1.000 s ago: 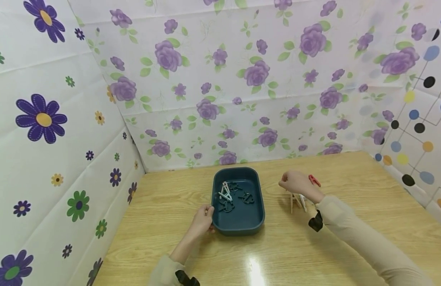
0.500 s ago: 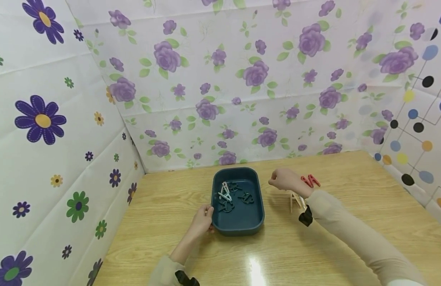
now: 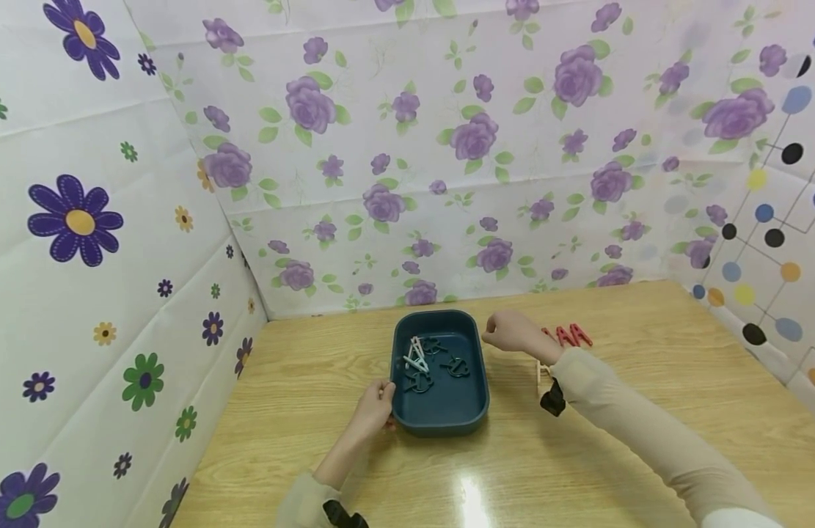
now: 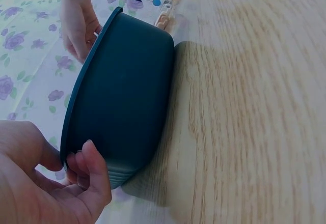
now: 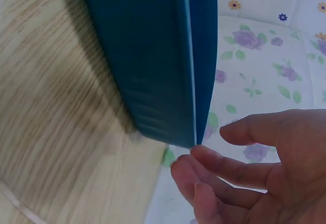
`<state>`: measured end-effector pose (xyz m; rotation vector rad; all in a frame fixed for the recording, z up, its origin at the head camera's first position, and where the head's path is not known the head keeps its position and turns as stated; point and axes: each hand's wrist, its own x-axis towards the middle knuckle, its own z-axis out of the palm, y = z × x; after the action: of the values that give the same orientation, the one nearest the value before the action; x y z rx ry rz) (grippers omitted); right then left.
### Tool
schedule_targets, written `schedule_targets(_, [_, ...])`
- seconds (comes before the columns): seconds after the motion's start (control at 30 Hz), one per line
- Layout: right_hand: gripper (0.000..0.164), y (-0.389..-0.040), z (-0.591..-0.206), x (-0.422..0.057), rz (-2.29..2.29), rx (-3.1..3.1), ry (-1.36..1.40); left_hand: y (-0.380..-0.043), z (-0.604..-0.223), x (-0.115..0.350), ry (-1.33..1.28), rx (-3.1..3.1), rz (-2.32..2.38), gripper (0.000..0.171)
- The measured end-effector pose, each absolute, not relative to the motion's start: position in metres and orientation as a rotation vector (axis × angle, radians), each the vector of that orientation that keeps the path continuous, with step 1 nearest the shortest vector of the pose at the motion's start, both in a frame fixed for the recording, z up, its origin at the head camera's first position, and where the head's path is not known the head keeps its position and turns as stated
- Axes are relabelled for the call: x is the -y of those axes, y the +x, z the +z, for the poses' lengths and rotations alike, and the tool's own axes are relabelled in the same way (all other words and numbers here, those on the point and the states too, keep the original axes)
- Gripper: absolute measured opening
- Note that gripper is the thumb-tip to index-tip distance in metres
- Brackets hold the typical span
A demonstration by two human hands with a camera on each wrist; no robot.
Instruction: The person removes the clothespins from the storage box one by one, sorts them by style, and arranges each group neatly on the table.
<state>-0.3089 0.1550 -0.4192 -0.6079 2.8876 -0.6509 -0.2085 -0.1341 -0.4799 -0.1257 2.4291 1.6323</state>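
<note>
On the wooden bench (image 3: 315,352): one dark teal tray (image 3: 447,409), set upright, with contents.
The tray's left rim is pinched between thumb and fingers by the left grip (image 3: 375,405). The right grip (image 3: 516,334) is held just beside the tray's right side, near the far corner — fingers loosely bent, thumb set apart, nothing seen grasped; whether the rim is touched cannot be told. Inside the tray are laid three dark ring-like pieces (image 3: 458,367), one light blue clip (image 3: 419,364) and one pale clip (image 3: 417,342). To the right, three red clips (image 3: 565,336) are ranged in a row, the leftmost partly hidden; one beige clip (image 3: 538,378) is partly covered by the right wrist. Flowered cloth (image 3: 407,147) is hung behind — purple roses on white.
</note>
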Motion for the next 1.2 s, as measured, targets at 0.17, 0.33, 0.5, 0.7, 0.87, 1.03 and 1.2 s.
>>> schedule_targets(0.17, [0.022, -0.312, -0.411, -0.144, -0.658, -2.872, -0.645, -0.206, -0.479, 0.134, -0.129, -2.405, 1.658, 0.042])
schedule_targets(0.33, [0.021, -0.318, -0.408, -0.132, -0.652, -2.837, -0.712, -0.206, -0.479, 0.134, -0.123, -2.393, 1.665, 0.043])
schedule_targets(0.5, [0.04, -0.326, -0.405, -0.12, -0.702, -2.756, -0.788, -0.206, -0.479, 0.134, -0.132, -2.394, 1.664, 0.041])
schedule_targets(0.7, [0.037, -0.331, -0.398, -0.104, -0.705, -2.695, -0.825, -0.206, -0.478, 0.135, -0.122, -2.399, 1.664, 0.039])
schedule_targets(0.87, [0.026, -0.334, -0.395, -0.092, -0.653, -2.666, -0.784, -0.205, -0.477, 0.135, -0.112, -2.393, 1.671, 0.039])
schedule_targets(1.03, [0.024, -0.338, -0.397, -0.079, -0.622, -2.641, -0.748, -0.205, -0.477, 0.135, -0.112, -2.396, 1.671, 0.039])
schedule_targets(1.2, [0.021, -0.34, -0.402, -0.068, -0.61, -2.594, -0.727, -0.204, -0.476, 0.135, -0.11, -2.409, 1.665, 0.04])
